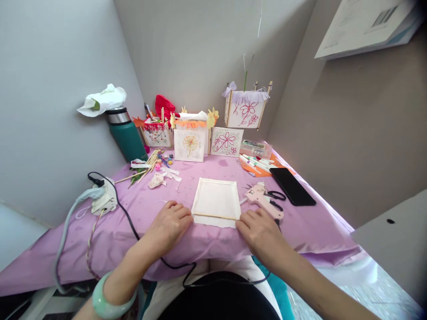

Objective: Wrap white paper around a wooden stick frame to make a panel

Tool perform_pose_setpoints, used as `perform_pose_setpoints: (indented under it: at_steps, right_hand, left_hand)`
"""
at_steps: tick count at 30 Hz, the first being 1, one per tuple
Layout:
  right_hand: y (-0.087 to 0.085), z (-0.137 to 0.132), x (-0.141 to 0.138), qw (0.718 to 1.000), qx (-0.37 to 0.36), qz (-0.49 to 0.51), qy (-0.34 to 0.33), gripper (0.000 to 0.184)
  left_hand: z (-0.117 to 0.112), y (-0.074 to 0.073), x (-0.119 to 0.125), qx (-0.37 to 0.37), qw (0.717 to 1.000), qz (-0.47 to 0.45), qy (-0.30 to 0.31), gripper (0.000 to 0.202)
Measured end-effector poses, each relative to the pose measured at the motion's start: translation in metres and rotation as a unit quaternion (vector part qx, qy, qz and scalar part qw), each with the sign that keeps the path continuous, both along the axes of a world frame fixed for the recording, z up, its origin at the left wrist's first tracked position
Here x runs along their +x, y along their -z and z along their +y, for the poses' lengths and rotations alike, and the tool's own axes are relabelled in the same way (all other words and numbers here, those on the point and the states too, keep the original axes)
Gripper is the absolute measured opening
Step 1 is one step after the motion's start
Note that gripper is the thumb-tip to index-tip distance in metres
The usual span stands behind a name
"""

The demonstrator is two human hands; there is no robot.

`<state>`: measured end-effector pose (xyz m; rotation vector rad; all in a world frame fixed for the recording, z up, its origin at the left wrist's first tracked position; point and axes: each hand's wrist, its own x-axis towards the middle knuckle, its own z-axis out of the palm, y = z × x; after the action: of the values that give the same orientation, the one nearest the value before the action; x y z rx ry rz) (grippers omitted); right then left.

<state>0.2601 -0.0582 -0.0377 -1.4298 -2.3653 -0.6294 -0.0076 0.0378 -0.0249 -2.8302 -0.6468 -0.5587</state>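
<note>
A white paper square framed with thin wooden sticks (216,200) lies flat on the purple tablecloth (133,222) in front of me. My left hand (171,222) rests at its near left corner, fingers curled and pressed down on the end of the near stick. My right hand (260,229) rests at the near right corner, fingers bent against the other end of that stick. A pink glue gun (263,198) lies just right of the frame, behind my right hand.
Black-handled scissors (276,195) and a black phone (292,186) lie to the right. Markers (256,163), decorated paper lanterns (190,140), loose sticks (147,166) and a green bottle (125,133) stand at the back. A power strip (103,200) with a black cord sits left.
</note>
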Motion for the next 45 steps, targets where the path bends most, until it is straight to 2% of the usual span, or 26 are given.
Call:
perform_pose_setpoints:
  at_steps: [5, 10, 14, 17, 22, 29, 34, 39, 45]
  right_hand:
    - [0.009, 0.007, 0.002, 0.999, 0.042, 0.025, 0.011, 0.023]
    - [0.013, 0.002, 0.007, 0.995, 0.012, 0.097, 0.025, 0.018]
    - [0.014, -0.010, 0.011, 0.992, -0.017, 0.121, 0.008, 0.018]
    - [0.015, -0.017, 0.013, 0.991, -0.032, 0.133, -0.002, 0.015]
    - [0.011, -0.019, 0.013, 0.992, -0.042, 0.122, -0.001, 0.019]
    - [0.000, -0.019, 0.011, 0.994, -0.053, 0.090, -0.014, 0.028]
    - [0.004, -0.018, 0.013, 0.996, -0.036, 0.082, -0.012, 0.027]
    - [0.015, -0.015, 0.012, 0.990, -0.026, 0.140, 0.008, 0.016]
    - [0.013, -0.012, 0.010, 0.976, -0.037, 0.212, 0.016, 0.013]
  left_hand:
    - [-0.001, 0.002, 0.006, 0.047, 0.999, -0.003, -0.014, 0.021]
    - [-0.006, 0.008, 0.005, 0.035, 0.997, -0.072, 0.008, 0.014]
    - [-0.011, 0.014, 0.005, 0.040, 0.995, -0.086, 0.017, 0.012]
    - [-0.012, 0.016, 0.003, 0.014, 0.995, -0.093, 0.016, 0.010]
    - [-0.013, 0.012, 0.000, -0.029, 0.996, -0.078, 0.010, 0.011]
    - [-0.018, 0.010, 0.000, -0.008, 0.997, -0.074, -0.007, 0.016]
    - [-0.017, 0.013, 0.002, 0.012, 0.997, -0.071, -0.001, 0.017]
    - [-0.018, 0.018, 0.005, 0.006, 0.994, -0.107, -0.015, 0.014]
    - [-0.017, 0.023, 0.007, -0.026, 0.991, -0.127, -0.032, 0.010]
